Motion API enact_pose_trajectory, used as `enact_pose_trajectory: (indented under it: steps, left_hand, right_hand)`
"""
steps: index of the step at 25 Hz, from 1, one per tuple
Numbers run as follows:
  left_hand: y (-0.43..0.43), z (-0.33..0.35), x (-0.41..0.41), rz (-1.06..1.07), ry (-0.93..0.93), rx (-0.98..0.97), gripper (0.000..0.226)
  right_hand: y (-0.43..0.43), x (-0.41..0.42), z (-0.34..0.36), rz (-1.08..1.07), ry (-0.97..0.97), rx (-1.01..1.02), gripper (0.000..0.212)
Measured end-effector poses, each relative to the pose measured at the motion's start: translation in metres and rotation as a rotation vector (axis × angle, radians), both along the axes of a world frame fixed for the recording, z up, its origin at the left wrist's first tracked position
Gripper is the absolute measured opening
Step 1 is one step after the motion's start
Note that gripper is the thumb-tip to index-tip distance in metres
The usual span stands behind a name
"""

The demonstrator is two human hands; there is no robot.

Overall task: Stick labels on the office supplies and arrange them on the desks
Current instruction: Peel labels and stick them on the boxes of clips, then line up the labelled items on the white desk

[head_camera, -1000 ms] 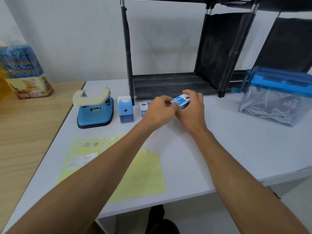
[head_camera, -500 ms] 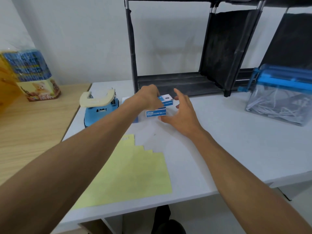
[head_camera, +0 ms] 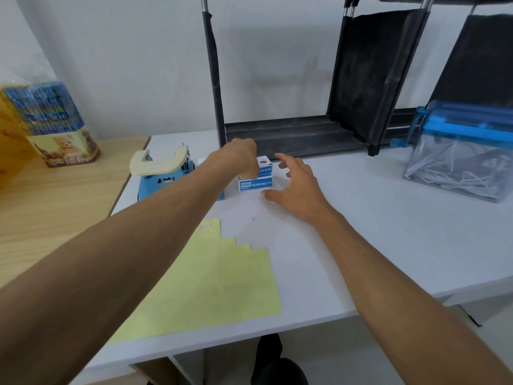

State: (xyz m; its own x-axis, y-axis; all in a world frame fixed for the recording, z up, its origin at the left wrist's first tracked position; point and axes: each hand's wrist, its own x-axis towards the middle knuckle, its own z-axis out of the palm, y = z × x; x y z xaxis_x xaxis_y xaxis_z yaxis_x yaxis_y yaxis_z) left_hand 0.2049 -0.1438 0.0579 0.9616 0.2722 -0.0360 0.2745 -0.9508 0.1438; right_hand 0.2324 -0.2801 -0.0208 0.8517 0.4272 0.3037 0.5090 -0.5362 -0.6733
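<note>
Binder clip boxes [head_camera: 255,184] lie stacked, long axes left-right, printed sides facing the person. Left hand [head_camera: 241,158] clamps curled fingers on the upper box [head_camera: 265,167]; right hand [head_camera: 298,187] hovers beside, fingers spread apart.

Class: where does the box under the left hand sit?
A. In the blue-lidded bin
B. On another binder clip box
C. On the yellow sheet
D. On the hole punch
B: the upper box, held by the left hand, is stacked on the lower box.
</note>
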Motion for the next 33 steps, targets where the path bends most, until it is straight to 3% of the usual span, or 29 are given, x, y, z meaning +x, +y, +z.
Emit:
enact_pose_trajectory:
  steps: [3, 8, 12, 15, 20, 25, 30, 33]
  left_hand:
    - [-0.002, 0.001, 0.000, -0.039, 0.042, 0.025, 0.064]
    - [-0.004, 0.002, 0.003, -0.077, 0.045, 0.058, 0.065]
    - [-0.001, 0.005, 0.001, -0.105, -0.037, 0.027, 0.090]
    - [0.003, 0.019, -0.007, -0.162, -0.265, -0.027, 0.077]
    - [0.014, 0.034, -0.062, -0.248, -0.681, -0.120, 0.036]
    - [0.053, 0.005, -0.131, -0.167, -0.766, -0.217, 0.022]
    - [0.089, -0.040, -0.190, 0.032, -0.693, -0.371, 0.026]
    - [0.099, -0.067, -0.215, 0.039, -0.636, -0.431, 0.028]
  right_hand:
    - [-0.001, 0.001, 0.000, 0.007, 0.015, 0.018, 0.083]
    - [-0.002, 0.002, -0.001, 0.018, 0.028, 0.002, 0.086]
    - [-0.004, 0.004, -0.002, 0.047, 0.055, 0.066, 0.094]
    - [-0.007, 0.003, -0.003, 0.059, 0.071, 0.093, 0.094]
    - [-0.008, -0.005, 0.001, -0.063, 0.030, 0.275, 0.057]
    - [-0.012, -0.025, 0.001, -0.121, -0.199, 0.341, 0.032]
    - [-0.009, -0.061, 0.005, -0.144, -0.271, 0.433, 0.017]
    - [0.008, -0.089, 0.012, -0.059, -0.339, 0.406, 0.013]
